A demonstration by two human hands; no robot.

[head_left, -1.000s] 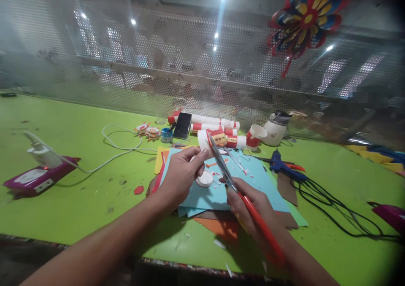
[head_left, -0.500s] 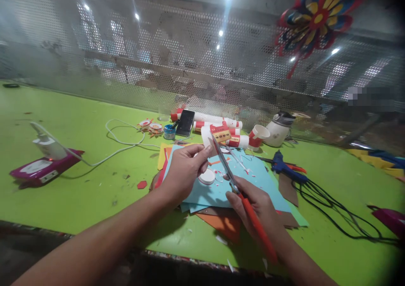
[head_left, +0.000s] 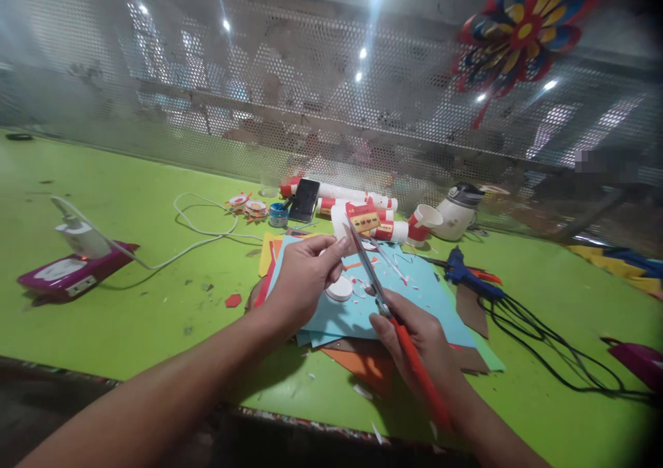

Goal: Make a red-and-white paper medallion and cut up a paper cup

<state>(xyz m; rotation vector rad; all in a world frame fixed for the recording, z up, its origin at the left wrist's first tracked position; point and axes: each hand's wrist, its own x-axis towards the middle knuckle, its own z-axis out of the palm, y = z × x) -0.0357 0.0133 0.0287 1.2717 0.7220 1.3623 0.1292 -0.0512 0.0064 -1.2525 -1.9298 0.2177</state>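
Observation:
My left hand [head_left: 311,271] pinches a curled white-and-red piece of paper cup [head_left: 364,219] between thumb and fingers, above the stacked sheets. My right hand [head_left: 414,323] is wrapped round the red handles of a pair of scissors [head_left: 373,275]. The scissor blades point up and away, their tips against the printed piece; whether they are fully closed is hard to tell. Below the hands lies light blue paper [head_left: 414,309] with a round white disc [head_left: 340,288], small scraps and a thin pointed tool [head_left: 391,261] on it.
Behind stand red-and-white paper cups [head_left: 423,221], a phone [head_left: 304,200], a blue-lidded jar [head_left: 278,214] and a white kettle-like jug [head_left: 456,211]. A blue glue gun [head_left: 471,275] with black cable lies right. A purple power strip [head_left: 77,275] with a white charger sits left. Mesh [head_left: 311,109] closes the far edge.
Almost nothing differs. The view has shifted very slightly, and both hands keep the same hold on the paper cup piece and the scissors.

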